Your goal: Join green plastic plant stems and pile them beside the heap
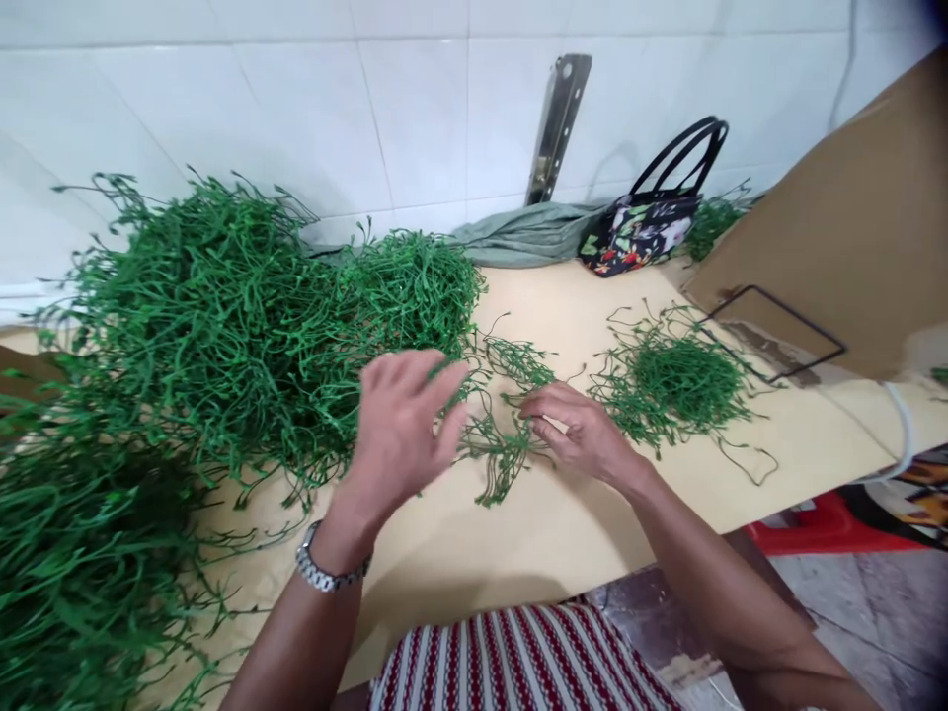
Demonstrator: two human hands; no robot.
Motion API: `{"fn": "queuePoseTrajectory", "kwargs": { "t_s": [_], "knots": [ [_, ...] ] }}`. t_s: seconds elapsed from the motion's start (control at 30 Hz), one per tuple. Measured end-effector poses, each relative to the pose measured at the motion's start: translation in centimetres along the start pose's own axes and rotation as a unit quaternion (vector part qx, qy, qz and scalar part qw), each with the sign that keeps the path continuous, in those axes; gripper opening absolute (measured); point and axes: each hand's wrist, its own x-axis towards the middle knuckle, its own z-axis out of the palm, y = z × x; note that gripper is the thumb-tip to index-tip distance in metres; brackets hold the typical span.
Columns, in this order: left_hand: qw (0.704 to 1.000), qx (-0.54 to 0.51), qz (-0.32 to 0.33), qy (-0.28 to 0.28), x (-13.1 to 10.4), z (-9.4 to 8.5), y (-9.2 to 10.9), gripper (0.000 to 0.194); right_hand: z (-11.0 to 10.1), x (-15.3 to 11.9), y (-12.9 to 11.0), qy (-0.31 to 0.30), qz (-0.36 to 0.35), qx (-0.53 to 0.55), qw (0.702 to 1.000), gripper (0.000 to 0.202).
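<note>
My left hand (404, 430), with a metal-banded watch (330, 563) on the wrist, is raised in front of the big heap of green stems. Its fingers are spread and slightly blurred, and nothing shows in them. My right hand (574, 430) pinches a green stem (524, 407) between thumb and fingertips, just above the table. Thin, curly and tipped with small buds, the stems look like artificial plant parts. A few loose stems (500, 464) lie between my two hands. Right of my right hand sits a smaller pile of stems (685, 385).
A large heap of stems (222, 316) covers the table's left side. At the back stand a floral handbag (641, 232), grey-green cloth (525, 237) and a metal bracket (559, 128) against the tiled wall. A cardboard box (844, 227) and black wire frame (800, 321) are at right.
</note>
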Motion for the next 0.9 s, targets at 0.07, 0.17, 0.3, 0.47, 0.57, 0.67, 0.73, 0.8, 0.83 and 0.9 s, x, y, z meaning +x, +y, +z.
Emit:
{"fn": "queuePoseTrajectory", "kwargs": {
  "t_s": [0.07, 0.17, 0.3, 0.47, 0.57, 0.67, 0.73, 0.8, 0.83, 0.9],
  "knots": [
    [0.991, 0.006, 0.050, -0.120, -0.2, 2.0, 0.8, 0.029, 0.4, -0.5, 0.2, 0.002, 0.013, 0.031, 0.999, 0.016],
    [0.983, 0.049, 0.029, -0.175, 0.0, 5.4, 0.1, 0.025, 0.8, -1.3, 0.3, 0.019, 0.047, 0.094, 0.994, 0.017],
    [0.982, 0.131, -0.018, -0.135, 1.5, 8.3, -2.0, 0.027, 0.4, -2.2, 0.1, 0.036, 0.060, 0.188, 0.980, 0.015],
    [0.984, 0.141, -0.027, -0.105, 3.4, 8.1, -1.7, 0.023, 0.8, -3.3, -0.4, 0.016, 0.068, 0.205, 0.976, 0.013],
    [0.989, 0.114, -0.031, -0.085, 3.8, 6.5, 0.4, 0.024, 1.4, -3.5, -0.6, 0.020, 0.051, 0.169, 0.984, 0.011],
    [0.993, 0.068, 0.018, -0.091, 4.3, 5.7, 3.3, 0.025, 2.0, -3.3, -0.9, 0.032, 0.002, 0.132, 0.991, 0.014],
    [0.981, -0.009, 0.121, -0.150, 4.9, 6.3, 4.7, 0.024, 2.2, -3.3, -1.1, 0.024, -0.016, 0.104, 0.994, 0.013],
    [0.949, -0.086, 0.186, -0.242, 5.8, 7.7, 5.0, 0.023, 2.3, -3.5, -1.3, 0.006, -0.032, 0.085, 0.996, 0.013],
    [0.937, -0.102, 0.179, -0.282, 6.2, 8.5, 4.7, 0.025, 2.2, -3.7, -1.4, 0.003, -0.039, 0.084, 0.996, 0.013],
    [0.939, -0.091, 0.145, -0.300, 6.9, 10.0, 3.2, 0.028, 1.7, -4.3, -1.6, 0.017, -0.047, 0.097, 0.994, 0.014]
  ]
}}
